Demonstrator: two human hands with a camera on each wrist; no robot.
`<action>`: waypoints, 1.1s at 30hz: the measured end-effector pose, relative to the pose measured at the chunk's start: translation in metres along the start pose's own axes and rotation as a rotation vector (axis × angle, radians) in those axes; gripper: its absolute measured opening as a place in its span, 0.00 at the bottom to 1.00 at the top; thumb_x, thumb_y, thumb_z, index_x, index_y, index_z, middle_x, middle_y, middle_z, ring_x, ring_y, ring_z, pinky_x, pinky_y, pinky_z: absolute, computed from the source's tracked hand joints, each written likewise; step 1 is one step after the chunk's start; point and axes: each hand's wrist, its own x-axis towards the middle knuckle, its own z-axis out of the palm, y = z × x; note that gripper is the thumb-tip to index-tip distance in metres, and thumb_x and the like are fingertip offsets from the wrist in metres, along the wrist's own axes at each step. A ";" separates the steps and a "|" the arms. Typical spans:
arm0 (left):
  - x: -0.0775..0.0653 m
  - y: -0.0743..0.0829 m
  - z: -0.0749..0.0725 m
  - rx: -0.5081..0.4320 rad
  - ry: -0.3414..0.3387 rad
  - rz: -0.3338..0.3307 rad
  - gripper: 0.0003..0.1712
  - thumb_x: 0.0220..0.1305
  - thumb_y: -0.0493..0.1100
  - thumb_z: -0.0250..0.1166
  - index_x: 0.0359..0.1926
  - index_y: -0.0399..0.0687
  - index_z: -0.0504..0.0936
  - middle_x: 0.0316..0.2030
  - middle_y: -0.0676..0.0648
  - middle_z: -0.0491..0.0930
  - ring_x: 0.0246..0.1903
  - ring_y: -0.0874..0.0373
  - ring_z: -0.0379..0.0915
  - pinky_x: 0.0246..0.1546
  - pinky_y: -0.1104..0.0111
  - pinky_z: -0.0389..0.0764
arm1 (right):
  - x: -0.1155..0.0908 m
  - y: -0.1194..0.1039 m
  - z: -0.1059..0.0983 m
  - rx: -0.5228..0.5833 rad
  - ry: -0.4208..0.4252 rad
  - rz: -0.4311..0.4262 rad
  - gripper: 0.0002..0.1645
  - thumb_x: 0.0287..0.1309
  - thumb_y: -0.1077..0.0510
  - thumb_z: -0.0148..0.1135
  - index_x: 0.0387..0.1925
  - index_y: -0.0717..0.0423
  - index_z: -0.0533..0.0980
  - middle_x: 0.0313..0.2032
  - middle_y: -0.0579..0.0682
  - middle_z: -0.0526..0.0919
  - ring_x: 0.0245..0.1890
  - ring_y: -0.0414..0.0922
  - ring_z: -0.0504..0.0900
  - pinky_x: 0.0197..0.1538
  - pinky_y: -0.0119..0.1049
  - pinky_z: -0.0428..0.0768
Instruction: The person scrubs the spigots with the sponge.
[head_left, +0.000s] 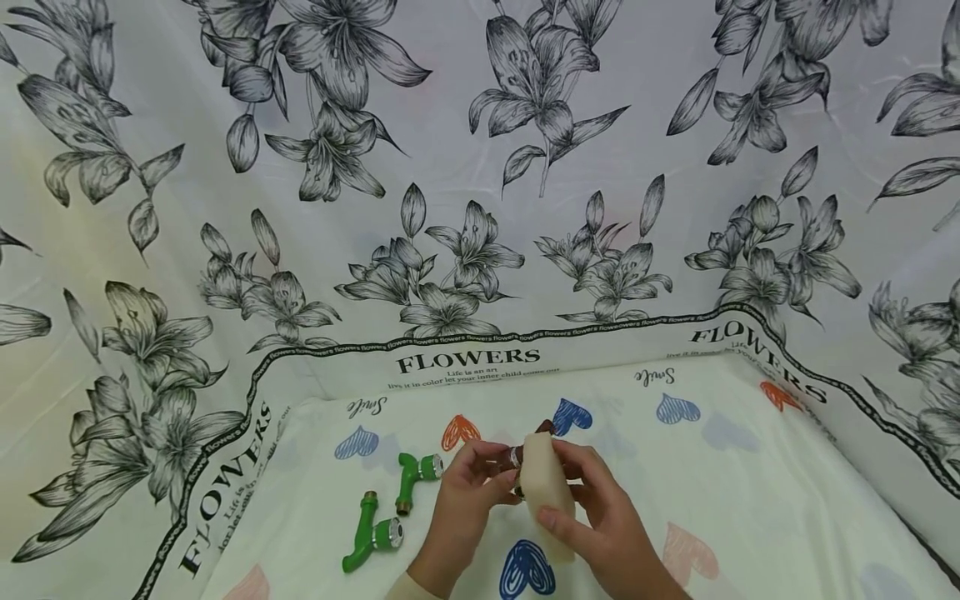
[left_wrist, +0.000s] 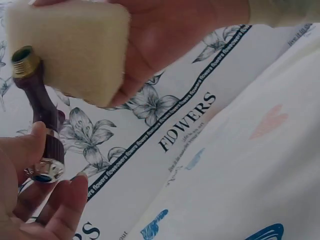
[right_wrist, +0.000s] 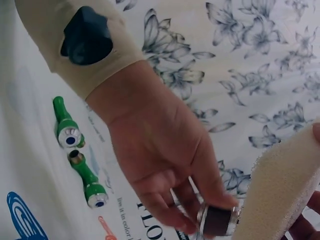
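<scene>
My left hand (head_left: 461, 496) pinches the silver-trimmed knob of a dark brown tap (left_wrist: 44, 107) between thumb and fingers. The tap has a brass threaded end, which overlaps the sponge in the left wrist view. A thick cream sponge (head_left: 545, 479) is gripped in my right hand (head_left: 603, 517), thumb on the near face and fingers on the far side. Both hands are raised together in front of me, sponge right beside the tap. In the head view the sponge hides most of the tap; the knob (right_wrist: 217, 220) shows in the right wrist view.
Two green taps with silver knobs lie left of my hands: one farther back (head_left: 408, 482), one nearer (head_left: 366, 535). Beneath is a white cloth (head_left: 720, 475) printed with hearts. A flower-printed curtain (head_left: 450, 167) encloses the back and sides.
</scene>
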 end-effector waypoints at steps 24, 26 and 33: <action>-0.011 -0.002 0.015 0.179 -0.061 0.027 0.25 0.66 0.18 0.67 0.59 0.39 0.88 0.56 0.41 0.86 0.54 0.46 0.85 0.50 0.59 0.89 | 0.002 0.020 0.002 -0.237 0.090 -0.009 0.42 0.64 0.54 0.80 0.76 0.39 0.73 0.62 0.40 0.76 0.60 0.47 0.77 0.58 0.44 0.82; -0.011 -0.001 0.015 0.139 -0.071 0.012 0.22 0.67 0.19 0.67 0.58 0.38 0.88 0.53 0.40 0.86 0.49 0.46 0.87 0.47 0.59 0.90 | 0.004 0.021 -0.001 -0.236 0.106 0.013 0.42 0.65 0.54 0.80 0.76 0.40 0.73 0.62 0.40 0.76 0.61 0.48 0.77 0.60 0.45 0.82; -0.014 0.003 0.019 0.071 -0.090 -0.028 0.13 0.68 0.25 0.73 0.51 0.37 0.89 0.49 0.40 0.85 0.45 0.46 0.89 0.44 0.57 0.92 | 0.008 0.026 -0.011 -0.221 0.151 0.037 0.42 0.65 0.57 0.80 0.77 0.45 0.72 0.63 0.44 0.76 0.60 0.49 0.77 0.62 0.46 0.81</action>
